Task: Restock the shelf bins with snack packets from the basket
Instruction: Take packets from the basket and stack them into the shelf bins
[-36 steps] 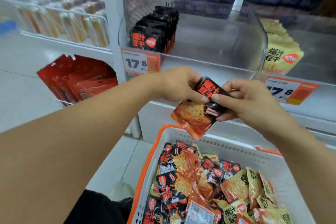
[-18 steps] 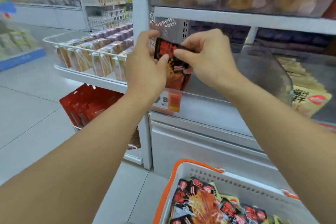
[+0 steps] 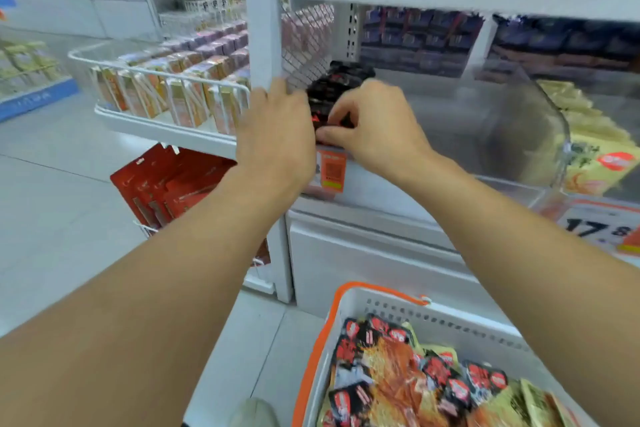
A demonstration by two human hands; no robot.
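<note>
A black and red snack packet (image 3: 320, 118) stands at the front of a row of the same packets (image 3: 341, 80) in the clear shelf bin (image 3: 450, 121). My right hand (image 3: 374, 128) pinches the packet's top edge from the right. My left hand (image 3: 277, 135) lies against its left side; its fingertips are hidden behind the hand. Below, at the lower right, the white basket (image 3: 408, 308) with an orange rim holds several black-red and yellow-green packets (image 3: 398, 374).
A clear divider (image 3: 519, 121) separates this bin from yellow packets (image 3: 595, 149) on the right. Orange price tags (image 3: 332, 170) hang on the shelf front. A white upright post (image 3: 263, 21) stands just left of the bin. A wire rack of boxes (image 3: 173, 94) and red packs (image 3: 169, 184) lie left.
Both hands carried the packet up from above the basket and forward into the bin. It now stands at the front of the black row.
</note>
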